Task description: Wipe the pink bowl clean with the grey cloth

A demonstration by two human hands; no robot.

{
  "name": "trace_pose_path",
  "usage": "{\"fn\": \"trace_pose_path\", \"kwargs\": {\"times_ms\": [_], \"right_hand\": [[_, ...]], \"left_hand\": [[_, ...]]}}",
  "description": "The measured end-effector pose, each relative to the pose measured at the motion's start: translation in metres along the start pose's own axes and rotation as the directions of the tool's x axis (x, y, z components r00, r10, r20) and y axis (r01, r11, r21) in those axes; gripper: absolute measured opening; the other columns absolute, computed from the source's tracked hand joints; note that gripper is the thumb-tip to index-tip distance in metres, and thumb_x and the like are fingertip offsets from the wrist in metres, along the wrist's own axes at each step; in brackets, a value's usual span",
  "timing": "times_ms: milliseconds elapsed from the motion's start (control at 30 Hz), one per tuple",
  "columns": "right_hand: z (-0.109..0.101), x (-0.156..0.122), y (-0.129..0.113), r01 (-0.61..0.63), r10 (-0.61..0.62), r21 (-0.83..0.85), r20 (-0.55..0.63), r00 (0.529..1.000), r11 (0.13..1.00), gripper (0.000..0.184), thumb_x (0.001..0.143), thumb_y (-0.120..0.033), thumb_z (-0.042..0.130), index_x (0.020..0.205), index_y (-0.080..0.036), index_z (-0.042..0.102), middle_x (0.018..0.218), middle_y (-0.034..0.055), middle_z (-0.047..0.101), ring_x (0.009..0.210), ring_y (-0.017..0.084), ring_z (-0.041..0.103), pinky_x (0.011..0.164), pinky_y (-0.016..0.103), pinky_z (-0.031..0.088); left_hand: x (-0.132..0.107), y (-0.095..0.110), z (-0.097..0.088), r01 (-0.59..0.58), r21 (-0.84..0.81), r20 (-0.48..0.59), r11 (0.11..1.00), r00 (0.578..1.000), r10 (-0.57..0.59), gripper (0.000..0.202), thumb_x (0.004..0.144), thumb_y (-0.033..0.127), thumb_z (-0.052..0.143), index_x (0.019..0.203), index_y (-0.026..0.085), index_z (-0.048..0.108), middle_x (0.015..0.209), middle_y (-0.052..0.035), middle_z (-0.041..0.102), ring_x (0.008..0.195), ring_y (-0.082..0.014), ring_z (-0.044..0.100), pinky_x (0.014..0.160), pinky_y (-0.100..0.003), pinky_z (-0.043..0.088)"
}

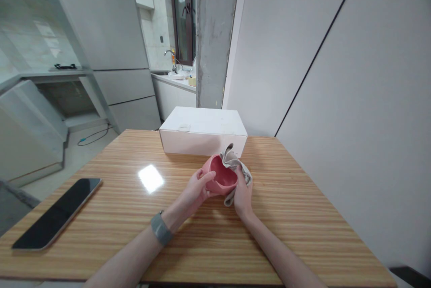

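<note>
Holding the bowl mid-frame, my left fingers seem to steady it for the cloth my right fingers grip.

1 white box at 12 o'clock on wood-grain table, 1 dark-screened device at 9 o'clock, 1 pale refrigerator beyond at 11 o'clock

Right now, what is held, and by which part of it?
Left grip: a pink bowl, by its left rim. Right grip: a bunched grey cloth, against the bowl's right side.
</note>
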State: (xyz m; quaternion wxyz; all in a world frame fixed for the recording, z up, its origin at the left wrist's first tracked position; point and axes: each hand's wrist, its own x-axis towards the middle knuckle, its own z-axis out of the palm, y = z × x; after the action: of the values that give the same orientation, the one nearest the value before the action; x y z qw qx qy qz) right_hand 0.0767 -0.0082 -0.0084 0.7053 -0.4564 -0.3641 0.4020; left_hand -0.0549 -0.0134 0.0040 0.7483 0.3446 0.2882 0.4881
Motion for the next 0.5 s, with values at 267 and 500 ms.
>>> {"fn": "trace_pose_path", "kwargs": {"times_ms": [267,500], "right_hand": [[-0.017,0.02,-0.019,-0.215,0.2,0.051,0.216,0.956,0.975,0.028,0.064,-0.047,0.073,0.075,-0.021,0.071,0.074,0.0017,0.072,0.083,0.025,0.068,0.078,0.034,0.051],[-0.005,0.015,-0.003,-0.209,0.176,0.118,0.239,0.955,0.971,0.031,0.069,-0.047,0.07,0.088,-0.023,0.071,0.088,0.0016,0.073,0.089,0.022,0.067,0.085,0.035,0.05]], "left_hand": [[0.001,0.016,-0.016,0.295,0.182,0.046,0.938,0.95,-0.308,0.047,0.083,0.051,0.054,0.111,0.015,0.062,0.103,-0.0113,0.069,0.083,-0.021,0.067,0.06,-0.028,0.055],[0.003,0.017,-0.025,0.195,0.153,-0.098,0.969,0.978,-0.182,0.042,0.077,0.046,0.063,0.104,0.014,0.066,0.088,-0.0073,0.072,0.066,-0.0169,0.066,0.053,-0.025,0.055]]}}
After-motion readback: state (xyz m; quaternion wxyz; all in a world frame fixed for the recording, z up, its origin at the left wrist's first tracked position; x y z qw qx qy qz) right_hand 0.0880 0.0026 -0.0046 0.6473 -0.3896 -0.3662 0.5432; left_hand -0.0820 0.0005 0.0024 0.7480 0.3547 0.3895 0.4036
